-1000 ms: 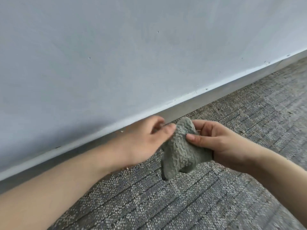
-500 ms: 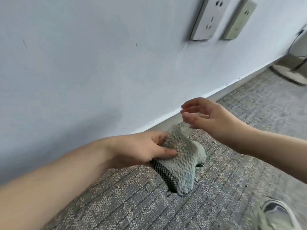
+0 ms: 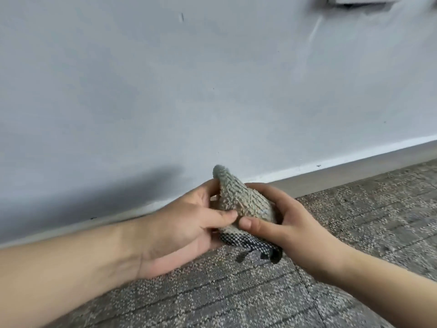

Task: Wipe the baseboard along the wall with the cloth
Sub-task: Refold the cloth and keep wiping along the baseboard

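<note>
A fuzzy grey-green cloth (image 3: 241,200) with a dark checkered edge is bunched up between both hands, just above the carpet. My left hand (image 3: 189,223) holds its left side, thumb laid across the front. My right hand (image 3: 293,223) cups its right side, thumb pressing on the lower front. One corner of the cloth sticks up in front of the wall. The grey baseboard (image 3: 354,174) runs along the foot of the pale wall, directly behind the hands; the stretch behind them is hidden.
Grey patterned carpet (image 3: 354,233) covers the floor in front of the wall. The lower edge of a wall socket plate (image 3: 359,0) shows at the top right. My forearms enter from the lower left and lower right.
My right hand, which had let go and hovered above the cloth, has come back down and holds it together with the left. The view has dropped, so the sockets sit at the top edge.
</note>
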